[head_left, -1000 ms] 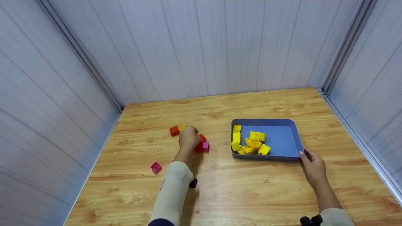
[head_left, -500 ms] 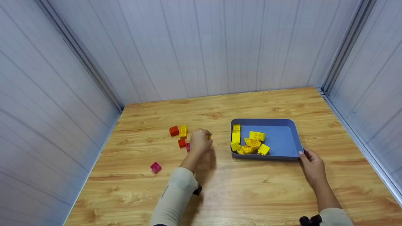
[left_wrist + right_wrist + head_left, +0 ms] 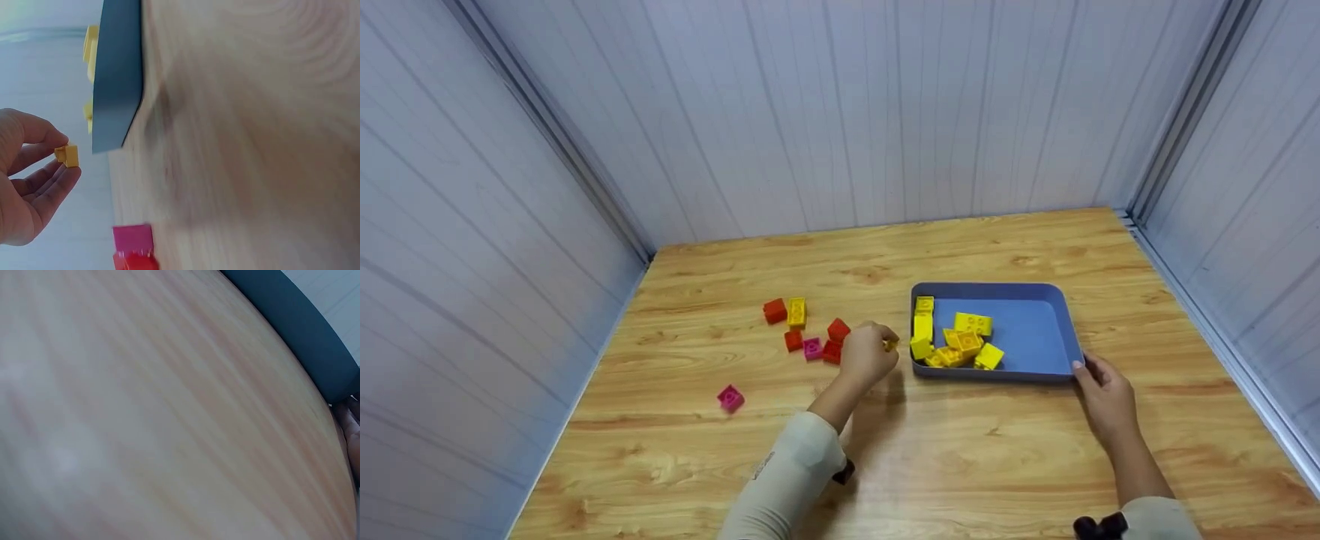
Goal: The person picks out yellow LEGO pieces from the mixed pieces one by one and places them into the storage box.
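Between thumb and fingertips, my left hand pinches a small yellow toy brick, held above the table just left of the blue-grey tray. Several yellow bricks lie in the tray, gathered at its left side and front. My right hand grips the tray's front right corner, thumb at the rim; its other fingers are partly hidden. In the right wrist view only a bit of that hand shows beside the tray wall.
Left of the tray lie red bricks, another yellow brick and a pink brick. A second pink brick lies apart, nearer the front. Pale panel walls border the wooden table.
My left hand has moved right from the loose bricks toward the tray, carrying the yellow brick. Red and pink bricks it covered now show. The right hand and tray stay put.
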Available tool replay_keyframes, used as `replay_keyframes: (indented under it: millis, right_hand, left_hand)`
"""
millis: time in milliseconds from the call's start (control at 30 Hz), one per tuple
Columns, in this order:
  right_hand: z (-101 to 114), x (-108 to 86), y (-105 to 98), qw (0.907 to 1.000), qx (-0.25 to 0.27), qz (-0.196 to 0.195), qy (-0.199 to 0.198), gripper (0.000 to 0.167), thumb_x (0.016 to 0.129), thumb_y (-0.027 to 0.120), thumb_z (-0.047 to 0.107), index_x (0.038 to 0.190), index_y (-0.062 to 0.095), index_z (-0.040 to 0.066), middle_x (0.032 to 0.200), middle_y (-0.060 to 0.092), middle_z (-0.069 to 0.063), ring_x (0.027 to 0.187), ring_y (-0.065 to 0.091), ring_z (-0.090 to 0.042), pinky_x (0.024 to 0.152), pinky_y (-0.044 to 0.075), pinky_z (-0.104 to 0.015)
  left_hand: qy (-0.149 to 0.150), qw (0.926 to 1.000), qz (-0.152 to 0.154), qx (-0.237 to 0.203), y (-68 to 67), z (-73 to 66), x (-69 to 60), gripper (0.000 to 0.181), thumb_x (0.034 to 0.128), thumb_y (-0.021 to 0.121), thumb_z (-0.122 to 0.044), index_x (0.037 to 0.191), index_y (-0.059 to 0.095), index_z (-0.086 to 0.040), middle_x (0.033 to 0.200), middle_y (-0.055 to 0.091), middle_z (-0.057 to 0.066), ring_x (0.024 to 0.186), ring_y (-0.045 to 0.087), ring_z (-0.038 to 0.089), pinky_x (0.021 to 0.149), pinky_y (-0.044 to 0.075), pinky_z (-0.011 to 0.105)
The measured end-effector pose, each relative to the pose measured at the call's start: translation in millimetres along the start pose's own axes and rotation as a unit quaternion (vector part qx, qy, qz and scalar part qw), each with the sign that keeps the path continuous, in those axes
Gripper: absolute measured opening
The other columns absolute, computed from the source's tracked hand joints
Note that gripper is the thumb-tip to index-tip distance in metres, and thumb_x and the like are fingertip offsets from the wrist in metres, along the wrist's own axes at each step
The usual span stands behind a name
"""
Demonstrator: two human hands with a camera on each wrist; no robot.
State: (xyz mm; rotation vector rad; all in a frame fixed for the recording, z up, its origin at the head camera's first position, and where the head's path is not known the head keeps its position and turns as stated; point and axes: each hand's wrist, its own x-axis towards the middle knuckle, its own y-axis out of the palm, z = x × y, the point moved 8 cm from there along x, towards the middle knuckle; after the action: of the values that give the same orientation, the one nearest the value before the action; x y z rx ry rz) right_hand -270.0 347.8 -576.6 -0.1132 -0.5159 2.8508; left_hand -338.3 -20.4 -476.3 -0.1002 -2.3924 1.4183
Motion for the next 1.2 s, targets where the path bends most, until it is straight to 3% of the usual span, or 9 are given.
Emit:
replay_keyframes:
  millis: [167, 267, 367, 433, 533, 767, 833, 1033, 1200]
  right_hand:
    - [-1, 0.7, 0, 1.0, 0.006, 0.0, -0.002, 0.066, 0.101, 0.045, 0.044, 0.15, 0.033, 0.001, 0.152, 0.035, -0.02, 0.139, 0.033, -0.035, 0.105, 0.035, -0.021]
    - [0, 1.3, 0, 0.9999, 0.011, -0.002, -0.003, 0.066, 0.101, 0.045, 0.044, 0.149, 0.033, 0.0, 0.151, 0.036, -0.02, 0.138, 0.034, -0.035, 0.102, 0.036, -0.018]
    - [0, 1.7, -1, 0.9999, 0.011, -0.004, -0.005, 0.066, 0.101, 0.045, 0.044, 0.148, 0.035, -0.001, 0.15, 0.038, -0.02, 0.138, 0.034, -0.035, 0.1, 0.037, -0.014]
    - [0, 1.5, -1, 1.0, 0.005, -0.003, -0.003, 0.067, 0.101, 0.045, 0.045, 0.148, 0.035, -0.001, 0.149, 0.039, -0.02, 0.138, 0.035, -0.034, 0.099, 0.036, -0.012]
    - [0, 0.9, 0, 1.0, -0.001, 0.0, -0.003, 0.067, 0.101, 0.045, 0.045, 0.148, 0.035, -0.001, 0.149, 0.039, -0.02, 0.138, 0.035, -0.034, 0.097, 0.036, -0.009]
    - [1, 1.3, 0, 1.0, 0.007, -0.003, -0.002, 0.065, 0.101, 0.045, 0.043, 0.148, 0.035, -0.001, 0.149, 0.039, -0.02, 0.138, 0.034, -0.034, 0.102, 0.036, -0.017]
    - [1, 1.6, -1, 0.9999, 0.007, -0.006, -0.005, 0.065, 0.101, 0.046, 0.043, 0.148, 0.036, -0.001, 0.149, 0.039, -0.02, 0.138, 0.035, -0.034, 0.101, 0.037, -0.015]
    - [-1, 2.0, 0, 1.0, 0.006, -0.004, 0.003, 0.067, 0.1, 0.045, 0.046, 0.148, 0.035, 0.0, 0.15, 0.037, -0.019, 0.139, 0.034, -0.033, 0.107, 0.035, -0.027]
    - [-2, 1.1, 1, 1.0, 0.006, -0.004, 0.006, 0.068, 0.1, 0.045, 0.047, 0.149, 0.035, 0.0, 0.15, 0.038, -0.019, 0.138, 0.035, -0.033, 0.105, 0.037, -0.023]
  left_hand:
    - [0.031, 0.9994, 0.012, 0.002, 12.0, -17.6, -2.9, 0.016, 0.074, 0.073, -0.007, 0.089, 0.079, -0.01, 0.085, 0.069, 0.002, 0.079, 0.064, 0.016, 0.068, 0.051, 0.025]
    - [0.082, 0.9962, 0.027, 0.003, 20.6, -33.1, -3.4, 0.017, 0.0763, 0.073, -0.006, 0.092, 0.079, -0.01, 0.088, 0.07, 0.001, 0.082, 0.064, 0.015, 0.074, 0.052, 0.024]
    - [0.148, 0.988, 0.036, 0.025, 29.3, -48.9, -2.9, 0.018, 0.0782, 0.071, -0.003, 0.092, 0.079, -0.011, 0.088, 0.07, 0.0, 0.083, 0.065, 0.014, 0.076, 0.052, 0.024]
    - [0.177, 0.9823, 0.039, 0.049, 35.0, -55.9, -1.6, 0.02, 0.079, 0.068, 0.0, 0.09, 0.079, -0.011, 0.086, 0.07, -0.001, 0.08, 0.065, 0.014, 0.074, 0.052, 0.024]
    - [0.175, 0.9803, 0.057, 0.07, 45.0, -57.3, 2.5, 0.022, 0.0796, 0.066, 0.002, 0.09, 0.079, -0.011, 0.086, 0.071, -0.001, 0.08, 0.065, 0.014, 0.074, 0.052, 0.024]
    - [0.118, 0.9833, 0.118, 0.073, 55.9, -53.0, 14.3, 0.019, 0.0822, 0.066, 0.001, 0.093, 0.078, -0.011, 0.084, 0.071, -0.003, 0.077, 0.062, 0.014, 0.073, 0.052, 0.027]
    - [0.112, 0.984, 0.119, 0.07, 56.1, -52.3, 16.5, 0.017, 0.0818, 0.066, 0.0, 0.091, 0.077, -0.01, 0.081, 0.069, -0.002, 0.072, 0.06, 0.014, 0.07, 0.051, 0.028]
    - [0.111, 0.9855, 0.11, 0.067, 55.1, -51.1, 17.1, 0.017, 0.0784, 0.068, 0.001, 0.089, 0.077, -0.009, 0.078, 0.067, -0.003, 0.068, 0.055, 0.012, 0.067, 0.05, 0.028]
    - [0.113, 0.9863, 0.109, 0.05, 55.0, -50.4, 15.2, 0.018, 0.0784, 0.068, 0.002, 0.09, 0.077, -0.008, 0.081, 0.069, -0.003, 0.07, 0.057, 0.012, 0.069, 0.05, 0.027]
